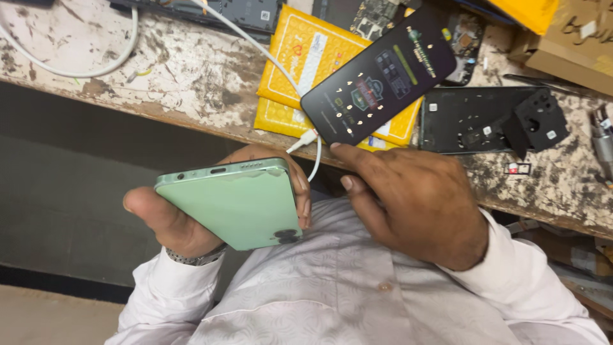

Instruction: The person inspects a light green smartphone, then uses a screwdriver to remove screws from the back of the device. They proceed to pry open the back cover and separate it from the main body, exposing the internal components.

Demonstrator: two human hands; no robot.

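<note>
My left hand (167,220) grips a mint-green phone (236,201), back side up, its port edge facing the workbench, held over my lap in front of my white shirt. My right hand (415,204) pinches the near end of a black phone (380,76) whose lit screen shows a dark graphic. That phone is tilted above a yellow padded envelope (300,51). The plug of a white cable (305,139) hangs just beside the black phone's near corner, between my two hands.
A worn, stained workbench (179,70) runs across the top. On it lie a black phone back panel (472,118) with a loose camera bracket (539,118), a small card tray (517,168), circuit boards (373,16), a cardboard box (571,45) and a metal tool (602,137).
</note>
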